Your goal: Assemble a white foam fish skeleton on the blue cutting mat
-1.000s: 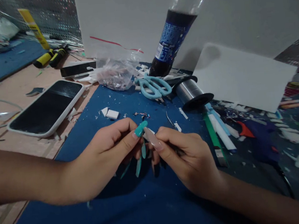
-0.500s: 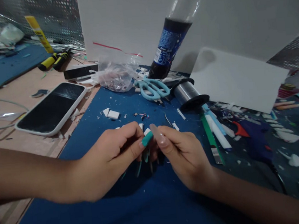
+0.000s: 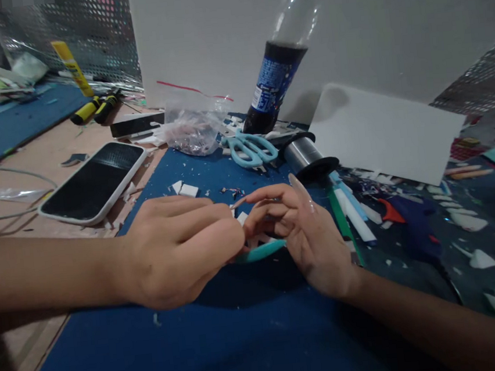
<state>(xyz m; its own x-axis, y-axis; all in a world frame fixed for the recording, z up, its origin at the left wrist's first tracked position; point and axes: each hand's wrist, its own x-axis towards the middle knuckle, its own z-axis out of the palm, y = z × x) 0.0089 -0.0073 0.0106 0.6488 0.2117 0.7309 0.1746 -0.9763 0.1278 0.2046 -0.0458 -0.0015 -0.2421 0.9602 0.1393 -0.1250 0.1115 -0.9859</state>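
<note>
My left hand (image 3: pixel 183 247) is closed over the blue mat (image 3: pixel 172 356), its back turned up. What its fingers hold, if anything, is hidden. A long teal nail (image 3: pixel 262 250) juts from under it towards my right palm. My right hand (image 3: pixel 311 235) faces it with the fingers loosely curved and the long-nailed thumb raised apart from them; I see nothing held there. The fingertips of both hands meet or nearly meet. Small white pieces (image 3: pixel 242 217) lie just behind the fingers.
Behind the hands are light blue scissors (image 3: pixel 250 150), a wire spool (image 3: pixel 306 155), a dark drink bottle (image 3: pixel 278 77) and a plastic bag (image 3: pixel 191 126). A phone (image 3: pixel 94 183) lies left. On the right are a green strip (image 3: pixel 342 220), a glue gun (image 3: pixel 418 227) and white scraps.
My left hand has rolled over, its back now upward. My right thumb has lifted away from its fingers, and the hand has opened. The view has shifted slightly.
</note>
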